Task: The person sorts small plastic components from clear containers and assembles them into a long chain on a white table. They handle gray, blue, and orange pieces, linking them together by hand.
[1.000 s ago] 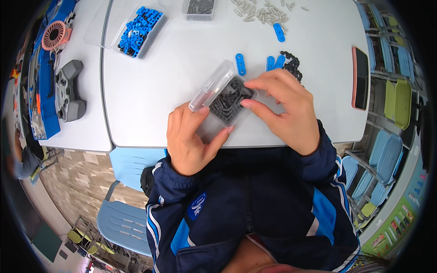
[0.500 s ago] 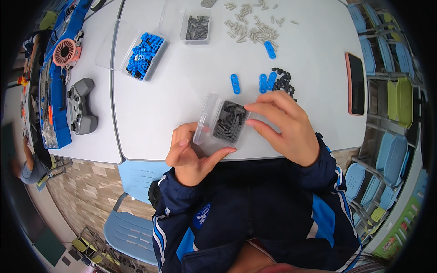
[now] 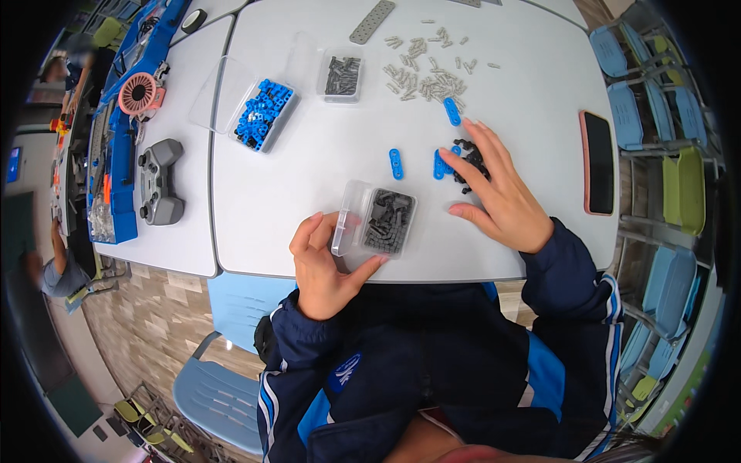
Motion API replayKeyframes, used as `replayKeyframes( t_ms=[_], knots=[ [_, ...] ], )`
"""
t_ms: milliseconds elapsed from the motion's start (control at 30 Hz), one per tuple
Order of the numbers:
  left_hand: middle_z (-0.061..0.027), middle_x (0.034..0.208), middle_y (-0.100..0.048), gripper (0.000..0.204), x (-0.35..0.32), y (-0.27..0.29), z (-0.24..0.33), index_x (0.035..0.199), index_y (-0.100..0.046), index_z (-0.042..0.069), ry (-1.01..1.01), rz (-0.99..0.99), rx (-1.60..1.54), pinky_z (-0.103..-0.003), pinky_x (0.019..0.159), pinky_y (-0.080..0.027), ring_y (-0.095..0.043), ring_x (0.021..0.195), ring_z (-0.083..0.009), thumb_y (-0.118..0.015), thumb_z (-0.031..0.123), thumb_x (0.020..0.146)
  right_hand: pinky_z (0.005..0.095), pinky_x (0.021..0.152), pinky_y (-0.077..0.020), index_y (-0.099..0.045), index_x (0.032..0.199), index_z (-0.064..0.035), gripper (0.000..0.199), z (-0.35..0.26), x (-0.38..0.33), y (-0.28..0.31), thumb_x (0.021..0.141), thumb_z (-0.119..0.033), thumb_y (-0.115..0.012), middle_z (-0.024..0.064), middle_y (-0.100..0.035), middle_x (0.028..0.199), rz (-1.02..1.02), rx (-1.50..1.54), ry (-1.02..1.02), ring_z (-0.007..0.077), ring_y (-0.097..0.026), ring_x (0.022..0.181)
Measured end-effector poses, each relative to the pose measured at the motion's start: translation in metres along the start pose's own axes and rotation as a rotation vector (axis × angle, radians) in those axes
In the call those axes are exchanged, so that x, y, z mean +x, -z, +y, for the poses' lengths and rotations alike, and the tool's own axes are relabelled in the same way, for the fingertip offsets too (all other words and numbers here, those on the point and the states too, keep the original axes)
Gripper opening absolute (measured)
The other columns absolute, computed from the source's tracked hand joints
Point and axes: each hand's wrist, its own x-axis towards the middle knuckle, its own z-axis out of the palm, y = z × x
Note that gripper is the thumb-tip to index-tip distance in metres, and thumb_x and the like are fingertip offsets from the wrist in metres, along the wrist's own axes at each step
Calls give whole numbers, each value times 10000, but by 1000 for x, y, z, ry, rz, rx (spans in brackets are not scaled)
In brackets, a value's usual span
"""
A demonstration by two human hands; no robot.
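Observation:
A clear plastic box (image 3: 388,222) of small dark grey and black parts sits near the table's front edge, its hinged lid (image 3: 349,220) standing open on the left side. My left hand (image 3: 324,261) grips the box from the left, thumb at its near corner and fingers behind the lid. To the right, my right hand (image 3: 498,193) hovers with fingers spread and nothing in them. Under and beside its fingertips lie blue plastic beams (image 3: 438,165) and a pile of black links (image 3: 472,163), partly hidden. A single blue beam (image 3: 396,163) lies left of them, another blue beam (image 3: 451,112) farther off.
Grey pegs (image 3: 436,81) lie scattered at the back. A box of blue parts (image 3: 265,113) and a box of grey pins (image 3: 342,76) stand at the back left. A game controller (image 3: 160,183) and pink fan (image 3: 139,94) are far left; a phone (image 3: 597,162) lies right.
My right hand has left the box's right edge and moved right and away from me, its fingers spreading over the black links. My left hand stays at the box. The view has shifted slightly.

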Motion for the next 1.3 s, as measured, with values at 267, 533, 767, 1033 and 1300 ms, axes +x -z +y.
replayKeyframes(
  t_ms=[267,533,767,1033,1300],
  knots=[
    [-162,1476,-522,1209,13,9,-5,1537,-192,36,-46,-78,-231,-369,982,-492,-597,1177,-286,-992,79,632,561,1232,-287,-516,1521,-131,662,-7,23,-17,908,-216,-751,150,-390,1627,-69,-62,173,356,-328,1531],
    [-198,1539,-497,1318,61,29,-8,1582,-42,116,-73,-364,-366,-393,1068,-480,-587,1289,-322,-942,-58,634,541,1230,-298,-561,1477,-105,600,-3,25,-25,918,-229,-741,138,-493,1556,-37,-87,276,311,-447,1461],
    [-158,1464,-579,1340,73,32,-8,1622,-15,160,44,-484,-516,-400,1104,-472,-610,1264,-271,-883,-142,647,537,1212,-324,-647,1314,-51,447,1,21,-18,908,-202,-755,166,-550,1476,5,-18,247,336,-510,1398],
    [-108,1452,-590,1298,86,67,-26,1617,-180,181,220,-362,-465,-241,733,-505,-527,750,-106,-864,-200,582,548,1210,-325,-657,1260,-29,399,1,23,-14,901,-167,-764,181,-575,1426,7,25,241,361,-539,1361],
    [-117,1526,-556,1176,120,85,-56,1591,-322,146,238,-379,-439,-198,671,-482,-501,694,-59,-853,-193,598,558,1188,-361,-684,1226,-31,381,-1,26,-13,884,-169,-778,172,-597,1386,16,14,243,351,-553,1337]
  ],
)
